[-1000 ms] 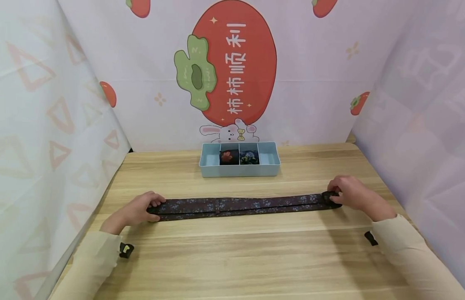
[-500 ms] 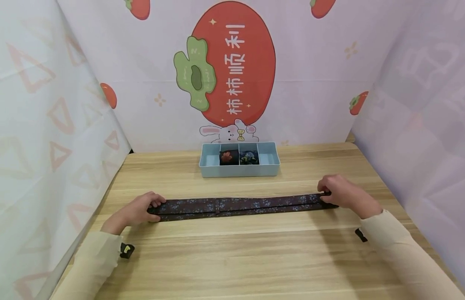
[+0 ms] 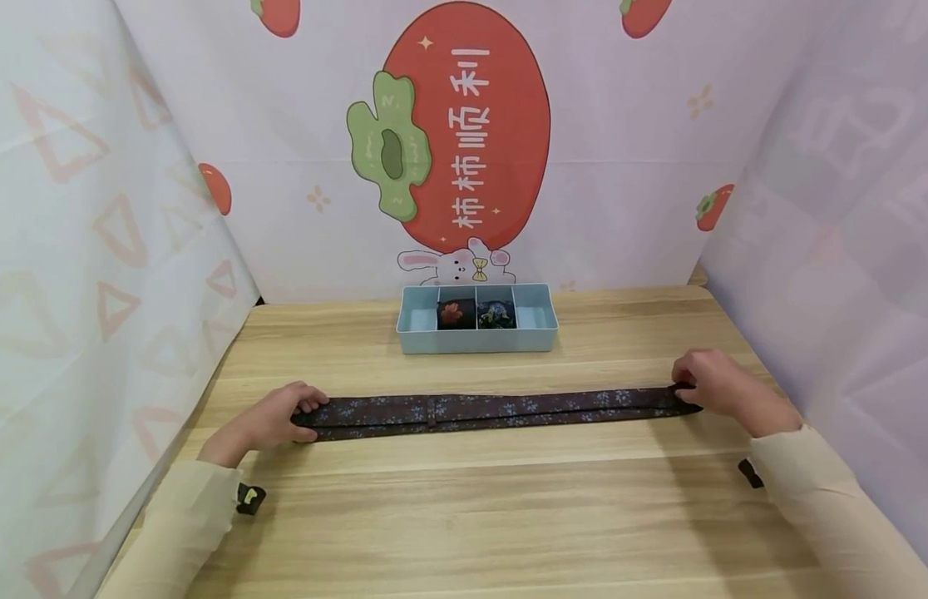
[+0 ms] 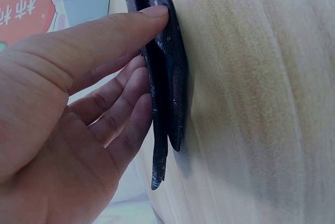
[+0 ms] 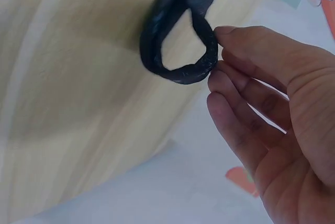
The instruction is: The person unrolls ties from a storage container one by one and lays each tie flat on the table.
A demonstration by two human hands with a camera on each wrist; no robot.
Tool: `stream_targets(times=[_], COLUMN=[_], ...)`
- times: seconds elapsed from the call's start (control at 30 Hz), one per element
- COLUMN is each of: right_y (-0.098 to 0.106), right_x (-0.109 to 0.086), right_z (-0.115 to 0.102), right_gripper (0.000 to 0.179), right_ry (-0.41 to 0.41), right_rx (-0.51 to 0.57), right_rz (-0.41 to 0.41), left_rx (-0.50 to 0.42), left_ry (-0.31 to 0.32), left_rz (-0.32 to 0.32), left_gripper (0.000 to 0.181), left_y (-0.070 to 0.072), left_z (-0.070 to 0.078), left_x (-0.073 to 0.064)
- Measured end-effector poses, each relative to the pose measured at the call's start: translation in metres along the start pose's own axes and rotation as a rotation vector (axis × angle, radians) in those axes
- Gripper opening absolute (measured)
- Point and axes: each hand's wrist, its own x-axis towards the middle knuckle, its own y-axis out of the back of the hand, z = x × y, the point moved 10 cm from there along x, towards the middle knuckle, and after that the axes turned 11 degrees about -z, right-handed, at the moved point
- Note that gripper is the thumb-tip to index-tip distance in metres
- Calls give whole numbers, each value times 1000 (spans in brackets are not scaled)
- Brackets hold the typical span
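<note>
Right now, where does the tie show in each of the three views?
Head: the tie stretches just below the middle, between left hand and right hand.
Left wrist: it runs down from the top edge, slightly left of centre.
Right wrist: it enters at the top, right of centre, ending in a loop left of the fingers.
Shared landmark: the tray, near centre in head, top left in left wrist, top right in right wrist.

In front of the tray (image 3: 477, 342), the tie (image 3: 501, 409) is partly hidden by the left hand (image 3: 268, 418); well before the tray, the left sleeve (image 3: 172, 516) is cut off.
</note>
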Motion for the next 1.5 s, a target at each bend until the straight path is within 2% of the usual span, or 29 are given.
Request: stream_targets(times=[0.2,0.5,0.7,0.87,1.5], right_y=[-13,-27,-28,-23,-17], right_x=[-5,-17,-18,-10,35], right_z=[18,36,36,33,44], right_gripper=[9,10,12,13,12], right_ry=[-18,-65,-66,-53,-76], right_rx=[6,68,68,36,90], right_rz=[-19,102,150,175,81], left_rx=[12,2,-2,-1,-29], left_ry=[-5,-2,12,16,99], left_rz=[6,8,4,6,-18], left_gripper=[50,50,51,50,49], left_y=[0,1,4,6,27], left_z=[0,1,-2,-4,-28], left_x=[0,0,1,5,40])
